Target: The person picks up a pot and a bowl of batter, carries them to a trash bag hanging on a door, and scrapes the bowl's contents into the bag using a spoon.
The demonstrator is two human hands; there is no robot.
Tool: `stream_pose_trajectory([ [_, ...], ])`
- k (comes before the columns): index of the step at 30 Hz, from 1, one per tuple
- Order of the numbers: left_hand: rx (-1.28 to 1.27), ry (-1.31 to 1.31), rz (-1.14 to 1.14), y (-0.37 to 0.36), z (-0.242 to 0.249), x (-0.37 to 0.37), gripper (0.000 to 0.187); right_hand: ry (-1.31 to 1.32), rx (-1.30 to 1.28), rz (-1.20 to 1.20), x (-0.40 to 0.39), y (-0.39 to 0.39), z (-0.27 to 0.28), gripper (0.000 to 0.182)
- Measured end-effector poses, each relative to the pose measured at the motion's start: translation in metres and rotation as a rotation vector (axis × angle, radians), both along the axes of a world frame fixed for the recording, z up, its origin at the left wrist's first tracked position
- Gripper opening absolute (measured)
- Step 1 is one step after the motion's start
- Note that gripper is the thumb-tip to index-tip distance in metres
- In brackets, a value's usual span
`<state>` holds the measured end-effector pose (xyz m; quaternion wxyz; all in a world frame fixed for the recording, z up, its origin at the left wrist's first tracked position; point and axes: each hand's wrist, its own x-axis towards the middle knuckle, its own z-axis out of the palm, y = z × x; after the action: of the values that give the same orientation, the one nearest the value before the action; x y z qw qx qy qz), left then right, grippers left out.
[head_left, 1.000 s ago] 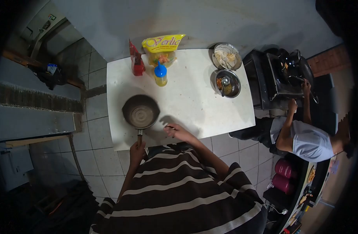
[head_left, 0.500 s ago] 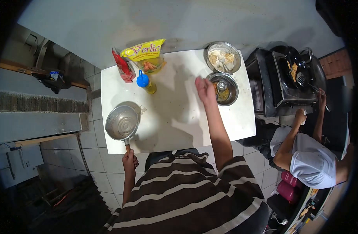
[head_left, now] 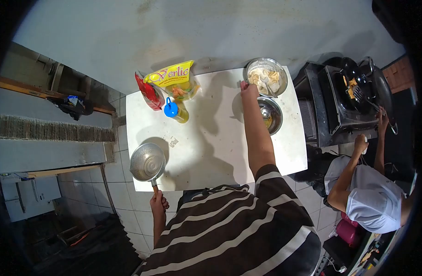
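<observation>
Seen from above, a person in a dark brown shirt with pale stripes stands at the near edge of a white rectangular table (head_left: 211, 138) set against a grey wall. The left hand (head_left: 158, 201) is closed around the dark handle of a small round metal saucepan (head_left: 147, 162), which sits at the near left corner of the table with its handle pointing back toward the person's body. The right arm stretches across the table, and the right hand (head_left: 249, 89) rests at the left rim of a round metal bowl holding pale food (head_left: 265, 76) at the far right corner; whether its fingers grip the rim or only touch it cannot be told. Just nearer than that bowl, touching the right side of the forearm, is a second round metal bowl with a spoon in it (head_left: 270, 114). At the far left of the table stand a yellow pouch of cooking oil (head_left: 173, 81), a red packet (head_left: 148, 91) just beside it, and a yellow squeeze bottle with a blue cap (head_left: 175, 112) in front of them. A small scrap (head_left: 173, 142) lies on the table near the saucepan. To the right, well apart from the table, another person in a white shirt (head_left: 369, 198) works at a black stove (head_left: 344, 99) with a dark frying pan (head_left: 358, 87) on it.
</observation>
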<state>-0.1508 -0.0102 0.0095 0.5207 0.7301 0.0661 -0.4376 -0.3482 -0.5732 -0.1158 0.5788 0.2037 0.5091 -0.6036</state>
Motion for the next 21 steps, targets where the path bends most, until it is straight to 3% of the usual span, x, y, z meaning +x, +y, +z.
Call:
stream_pose_trajectory([
  [11,0.030,0.024,-0.058,-0.012,0.003,-0.001,0.026,0.125,-0.006,-0.069,0.009,0.010,0.008,0.012],
  [14,0.042,0.031,-0.082,-0.015,0.000,0.001,0.025,0.193,-0.044,-0.077,0.019,0.024,0.013,0.026],
  [16,0.049,0.033,-0.090,-0.017,-0.001,0.003,0.025,0.254,-0.256,-0.176,0.031,0.032,0.000,0.043],
  [21,0.058,0.035,-0.097,-0.024,0.003,0.003,0.026,0.260,-0.379,-0.066,0.055,0.080,-0.003,0.052],
])
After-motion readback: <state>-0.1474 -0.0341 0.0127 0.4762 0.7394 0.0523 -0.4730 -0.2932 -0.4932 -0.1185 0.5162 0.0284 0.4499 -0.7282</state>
